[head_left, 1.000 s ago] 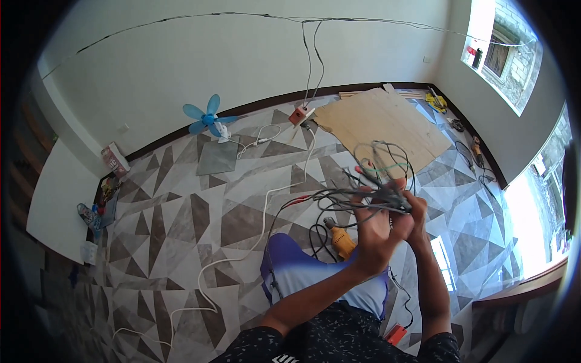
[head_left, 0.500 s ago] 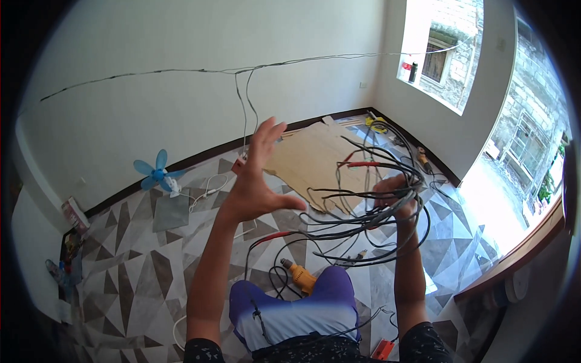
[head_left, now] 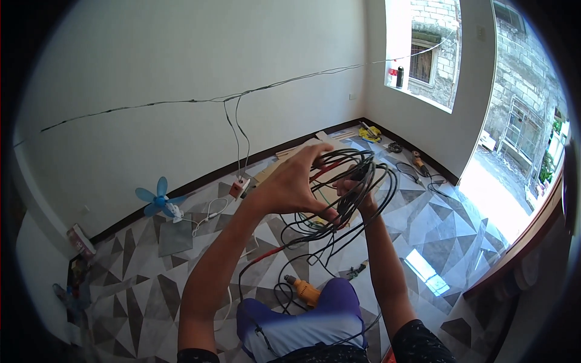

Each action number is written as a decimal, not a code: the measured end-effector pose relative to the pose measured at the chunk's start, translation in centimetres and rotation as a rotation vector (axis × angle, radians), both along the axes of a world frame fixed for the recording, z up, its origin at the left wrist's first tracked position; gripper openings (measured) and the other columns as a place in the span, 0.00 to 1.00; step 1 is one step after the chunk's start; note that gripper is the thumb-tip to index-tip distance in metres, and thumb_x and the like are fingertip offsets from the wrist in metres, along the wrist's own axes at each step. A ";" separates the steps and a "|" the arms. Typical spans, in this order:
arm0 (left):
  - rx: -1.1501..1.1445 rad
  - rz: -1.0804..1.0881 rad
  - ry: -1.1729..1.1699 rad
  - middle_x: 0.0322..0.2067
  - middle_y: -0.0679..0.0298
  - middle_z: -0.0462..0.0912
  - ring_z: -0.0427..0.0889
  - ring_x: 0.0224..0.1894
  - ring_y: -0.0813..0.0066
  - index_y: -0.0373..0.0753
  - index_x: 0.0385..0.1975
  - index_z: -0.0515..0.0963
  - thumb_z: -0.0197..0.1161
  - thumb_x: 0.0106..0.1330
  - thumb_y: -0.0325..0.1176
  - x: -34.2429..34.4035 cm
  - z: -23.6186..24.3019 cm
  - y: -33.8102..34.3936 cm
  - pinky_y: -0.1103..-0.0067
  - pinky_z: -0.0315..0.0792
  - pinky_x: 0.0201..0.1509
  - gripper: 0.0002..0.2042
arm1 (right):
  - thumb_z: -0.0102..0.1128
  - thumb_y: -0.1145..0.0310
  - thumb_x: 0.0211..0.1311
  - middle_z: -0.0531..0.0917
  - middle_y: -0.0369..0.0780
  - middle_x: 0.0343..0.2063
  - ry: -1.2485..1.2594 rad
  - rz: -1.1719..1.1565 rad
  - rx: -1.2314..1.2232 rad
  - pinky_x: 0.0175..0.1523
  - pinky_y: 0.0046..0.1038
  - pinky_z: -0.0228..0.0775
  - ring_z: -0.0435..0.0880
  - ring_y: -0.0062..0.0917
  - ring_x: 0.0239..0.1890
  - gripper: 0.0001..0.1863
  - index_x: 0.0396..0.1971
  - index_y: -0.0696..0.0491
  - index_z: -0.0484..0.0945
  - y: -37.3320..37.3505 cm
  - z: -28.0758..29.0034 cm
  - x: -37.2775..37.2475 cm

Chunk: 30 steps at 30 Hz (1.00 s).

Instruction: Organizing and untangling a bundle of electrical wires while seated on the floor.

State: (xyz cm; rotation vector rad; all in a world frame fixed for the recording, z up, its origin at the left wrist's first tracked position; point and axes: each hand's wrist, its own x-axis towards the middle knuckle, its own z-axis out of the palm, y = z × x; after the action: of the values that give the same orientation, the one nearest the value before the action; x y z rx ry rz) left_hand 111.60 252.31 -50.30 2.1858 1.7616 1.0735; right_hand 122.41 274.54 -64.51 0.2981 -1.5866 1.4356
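Observation:
Held up in front of me is a loose coil of black electrical cable (head_left: 381, 181) with a few red stretches. My right hand (head_left: 350, 186) is closed around its bundled strands on the right side. At the coil's left side, my left hand (head_left: 290, 184) is open in a wide C, thumb low and fingers high, against the loops. Part of its fingertips is hidden by the cable. One strand runs from the coil down past my left knee. A yellow power drill (head_left: 304, 293) lies on the floor by my knees.
A cable (head_left: 175, 101) hangs stretched across the room, with two strands dropping to a red-and-white outlet box (head_left: 238, 187). A blue-bladed fan (head_left: 160, 198) stands at the left. Cardboard (head_left: 275, 169) lies behind my hands; another power tool (head_left: 419, 160) is near the doorway.
My left hand has moved right to the coil, its fingers now at the loops. My right hand has brought the coil leftward, and the loops are more gathered. The view has shifted a little.

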 end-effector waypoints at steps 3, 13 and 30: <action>-0.075 0.009 0.101 0.41 0.60 0.77 0.77 0.42 0.72 0.35 0.54 0.69 0.83 0.32 0.50 0.8 0.6 0.2 0.75 0.73 0.48 0.47 | 0.59 0.67 0.47 0.81 0.41 0.17 -0.066 -0.063 -0.223 0.21 0.23 0.68 0.79 0.23 0.18 0.08 0.21 0.57 0.78 -0.7 -1.0 -1.7; -0.489 -0.377 -0.465 0.47 0.55 0.81 0.82 0.47 0.72 0.31 0.54 0.70 0.81 0.40 0.39 -2.4 -0.9 2.3 0.76 0.75 0.56 0.39 | 0.51 0.55 0.65 0.75 0.31 0.19 -0.183 -0.141 0.078 0.27 0.26 0.65 0.72 0.20 0.21 0.18 0.19 0.50 0.72 -1.1 2.3 -6.5; -0.176 -1.170 -1.726 0.40 0.59 0.73 0.79 0.44 0.60 0.33 0.68 0.52 0.54 0.65 0.54 -2.1 -4.9 1.9 0.62 0.69 0.59 0.39 | 0.67 0.52 0.51 0.68 0.48 0.53 -0.332 -0.139 0.443 0.62 0.38 0.61 0.69 0.39 0.58 0.39 0.58 0.57 0.63 -5.4 2.6 -8.4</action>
State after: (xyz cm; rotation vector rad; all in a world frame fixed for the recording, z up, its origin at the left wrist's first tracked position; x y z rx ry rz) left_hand 109.47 254.24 -55.19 0.8704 -0.1818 1.3962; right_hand 114.05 269.14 -61.94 0.2047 -2.1533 1.0533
